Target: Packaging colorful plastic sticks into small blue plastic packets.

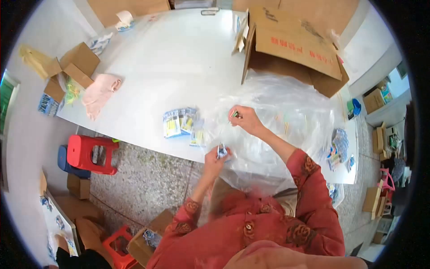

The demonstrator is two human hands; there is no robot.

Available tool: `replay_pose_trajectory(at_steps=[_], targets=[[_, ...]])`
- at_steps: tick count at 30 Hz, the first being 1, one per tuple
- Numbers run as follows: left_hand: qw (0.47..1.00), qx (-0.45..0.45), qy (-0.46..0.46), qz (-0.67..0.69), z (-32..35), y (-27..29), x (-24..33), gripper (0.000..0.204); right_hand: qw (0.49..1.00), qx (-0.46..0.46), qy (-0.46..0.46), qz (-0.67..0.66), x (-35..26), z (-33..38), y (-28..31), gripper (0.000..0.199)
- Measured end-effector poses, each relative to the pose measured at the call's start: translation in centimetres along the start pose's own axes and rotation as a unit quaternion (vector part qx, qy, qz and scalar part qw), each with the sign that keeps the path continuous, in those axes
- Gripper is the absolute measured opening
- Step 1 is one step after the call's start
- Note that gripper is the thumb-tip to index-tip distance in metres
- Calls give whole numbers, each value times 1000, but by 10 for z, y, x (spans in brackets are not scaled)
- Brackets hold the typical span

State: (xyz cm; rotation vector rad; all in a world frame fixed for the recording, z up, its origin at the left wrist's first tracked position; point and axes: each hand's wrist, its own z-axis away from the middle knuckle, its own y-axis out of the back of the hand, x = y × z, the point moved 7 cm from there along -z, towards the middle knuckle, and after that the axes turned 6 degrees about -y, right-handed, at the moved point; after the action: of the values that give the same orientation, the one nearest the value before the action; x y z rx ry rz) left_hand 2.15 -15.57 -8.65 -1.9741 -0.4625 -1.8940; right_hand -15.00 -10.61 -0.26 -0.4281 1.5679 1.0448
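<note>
Fingers [222, 151] of the left hand [215, 157] pinch a small blue and white packet [222, 150], held just over the near edge of the white table [179, 58]. Fingers of the right hand [244, 119] close narrowly on a small green piece [234, 115], too small to tell what it is, held above the crumpled clear plastic bag [277, 121]. That bag spreads over the table's near right part and hangs down over its edge toward the person's lap. Left of the bag, a fanned row of blue and yellow packets [181, 122] lies flat on the table, near the left hand but apart from it. Beyond the bag, an open cardboard box [291, 45] lies tipped on its side, its mouth turned toward the bag. Right of the bag, more packets [339, 150] lie in a loose pile at the table's right end. Far to the left of the bag, a pink cloth [99, 92] lies beside a smaller open cardboard box [74, 67]. Below the table's near edge, a red plastic stool [92, 154] stands on the speckled floor, with a blue stool [67, 163] just behind it. Both sleeves are red with a flower pattern.
</note>
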Motion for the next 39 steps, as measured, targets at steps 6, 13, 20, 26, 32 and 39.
replay_pose_trajectory(at_steps=[6,13,20,26,32,39], targets=[[999,-35,-30,-9,-4,-6,34,9,982,-7,6,-191,-41,27,19,7],[990,-80,-92,-67,-34,-31,72,8,990,-24,14,-142,-102,76,56,6],[985,-106,-93,-96,-27,-49,79,13,998,-24,40,-40,-100,100,54,6],[980,-92,-108,-141,-20,-50,85,20,998,-49,44,-5,-98,107,38,7],[968,-92,-125,-198,-19,-51,92,24,993,-49,87,66,-95,103,29,12],[978,-93,-120,-145,-20,-46,79,17,996,-16,82,35,-94,90,37,19]])
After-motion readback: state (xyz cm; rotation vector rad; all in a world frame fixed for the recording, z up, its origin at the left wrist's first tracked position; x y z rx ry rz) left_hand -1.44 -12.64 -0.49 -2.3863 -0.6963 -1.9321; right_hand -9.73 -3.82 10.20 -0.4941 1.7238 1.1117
